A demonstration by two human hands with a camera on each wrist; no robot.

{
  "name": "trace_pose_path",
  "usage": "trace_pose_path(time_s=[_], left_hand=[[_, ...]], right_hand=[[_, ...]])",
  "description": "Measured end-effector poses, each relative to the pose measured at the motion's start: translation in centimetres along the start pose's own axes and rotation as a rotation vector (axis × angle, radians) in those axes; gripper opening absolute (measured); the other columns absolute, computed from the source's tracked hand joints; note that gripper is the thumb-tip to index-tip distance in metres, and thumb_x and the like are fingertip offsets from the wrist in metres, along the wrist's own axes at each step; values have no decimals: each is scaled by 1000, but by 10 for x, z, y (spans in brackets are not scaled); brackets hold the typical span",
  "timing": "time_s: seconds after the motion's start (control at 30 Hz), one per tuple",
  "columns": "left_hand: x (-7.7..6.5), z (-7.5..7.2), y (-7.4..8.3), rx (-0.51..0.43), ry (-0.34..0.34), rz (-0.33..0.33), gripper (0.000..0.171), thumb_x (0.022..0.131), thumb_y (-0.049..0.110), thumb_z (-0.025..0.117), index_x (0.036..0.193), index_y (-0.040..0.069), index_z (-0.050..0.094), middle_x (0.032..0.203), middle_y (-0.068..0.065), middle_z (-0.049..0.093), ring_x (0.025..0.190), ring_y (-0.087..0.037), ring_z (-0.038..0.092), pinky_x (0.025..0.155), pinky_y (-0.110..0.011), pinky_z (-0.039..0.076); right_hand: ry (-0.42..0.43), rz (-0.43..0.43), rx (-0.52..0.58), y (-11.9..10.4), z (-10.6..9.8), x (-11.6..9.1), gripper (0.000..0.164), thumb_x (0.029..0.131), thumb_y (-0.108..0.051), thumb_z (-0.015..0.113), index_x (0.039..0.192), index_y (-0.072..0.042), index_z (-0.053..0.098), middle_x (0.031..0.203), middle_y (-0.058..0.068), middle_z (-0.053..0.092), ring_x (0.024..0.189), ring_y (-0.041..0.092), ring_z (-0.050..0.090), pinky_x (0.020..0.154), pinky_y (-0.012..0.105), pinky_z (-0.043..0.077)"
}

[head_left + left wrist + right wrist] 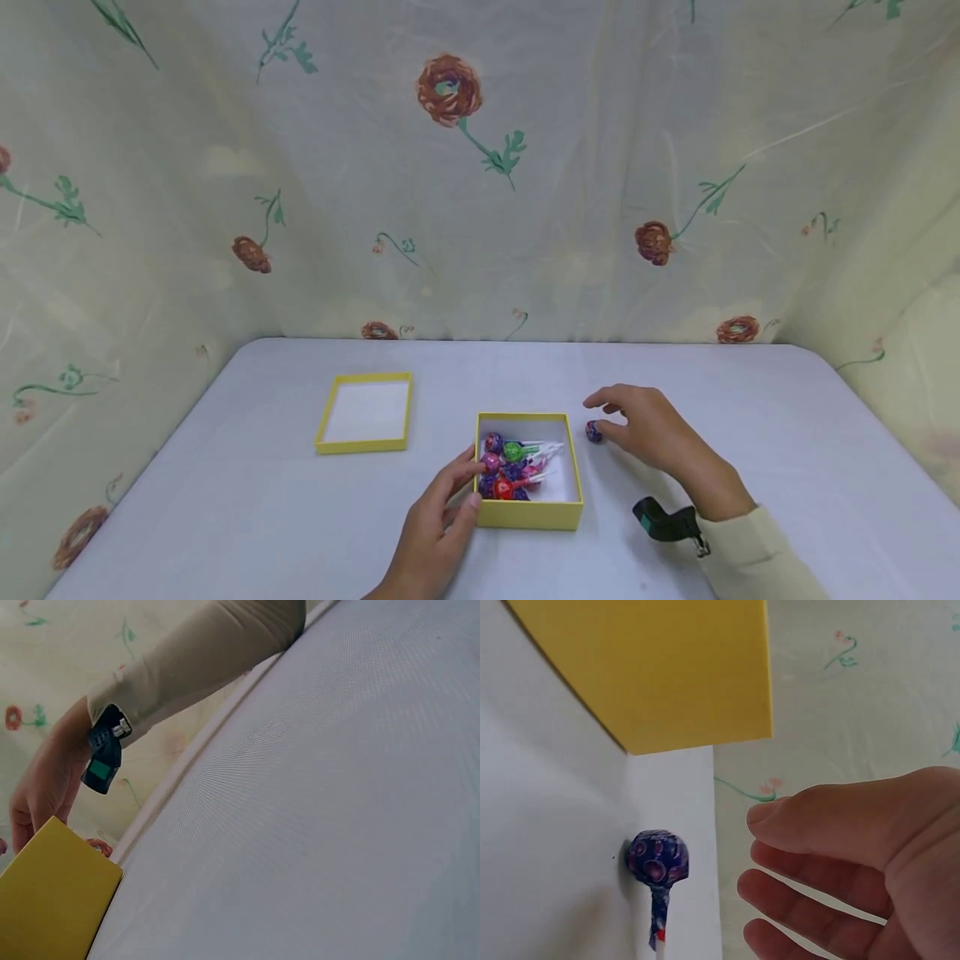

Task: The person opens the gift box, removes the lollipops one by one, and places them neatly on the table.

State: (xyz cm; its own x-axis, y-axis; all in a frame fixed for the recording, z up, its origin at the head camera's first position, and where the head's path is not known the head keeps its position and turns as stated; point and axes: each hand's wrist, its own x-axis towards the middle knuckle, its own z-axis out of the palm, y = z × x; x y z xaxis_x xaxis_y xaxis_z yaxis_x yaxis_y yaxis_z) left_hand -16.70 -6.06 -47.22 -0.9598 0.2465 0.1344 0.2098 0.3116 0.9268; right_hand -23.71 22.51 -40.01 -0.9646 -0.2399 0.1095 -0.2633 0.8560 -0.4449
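Observation:
An open yellow box (528, 515) with a white inside stands on the table, holding several wrapped lollipops (513, 471), among them purple, green, red and pink ones, sticks toward the right. My left hand (438, 521) grips the box's left wall, its fingertips at the rim and its thumb by the front corner. To the right of the box lies a single dark purple wrapped lollipop (658, 859). Above and beside it is my right hand (648, 429), thumb and fingers apart with nothing between them. In the right wrist view a gap shows between the fingertips and this lollipop.
A yellow-edged lid (362, 447) with a white inside lies left of and behind the box. The table has a white cover (247, 508). Flower-patterned curtains (555, 250) hang behind it and at both sides. A black strapped device (667, 522) is on my right wrist.

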Motion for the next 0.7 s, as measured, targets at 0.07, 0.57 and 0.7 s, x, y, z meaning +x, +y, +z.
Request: trace_pose_path(time_s=[0.07, 0.57, 0.7], left_hand=[[0, 0, 0, -2, -1, -1, 30, 101, 27, 50, 131, 22, 51, 151, 11, 36, 131, -16, 46, 92, -21, 51], [1, -1, -1, 1, 1, 19, 31, 101, 24, 50, 131, 21, 51, 151, 11, 35, 131, -17, 46, 91, -22, 51], [0, 0, -2, -1, 5, 16, 31, 101, 24, 50, 132, 21, 51, 151, 11, 35, 131, -17, 46, 92, -22, 51]], right_hand=[[1, 1, -1, -3, -1, 0, 29, 86, -7, 71, 114, -10, 69, 116, 10, 66, 103, 30, 62, 86, 50, 55], [53, -117, 37, -36, -6, -5, 26, 87, -9, 71, 113, -13, 70, 114, 5, 68, 102, 25, 63, 86, 46, 56], [43, -135, 64, -45, -3, -5, 25, 86, -8, 71, 111, -12, 70, 113, 5, 68, 102, 25, 63, 85, 44, 57]])
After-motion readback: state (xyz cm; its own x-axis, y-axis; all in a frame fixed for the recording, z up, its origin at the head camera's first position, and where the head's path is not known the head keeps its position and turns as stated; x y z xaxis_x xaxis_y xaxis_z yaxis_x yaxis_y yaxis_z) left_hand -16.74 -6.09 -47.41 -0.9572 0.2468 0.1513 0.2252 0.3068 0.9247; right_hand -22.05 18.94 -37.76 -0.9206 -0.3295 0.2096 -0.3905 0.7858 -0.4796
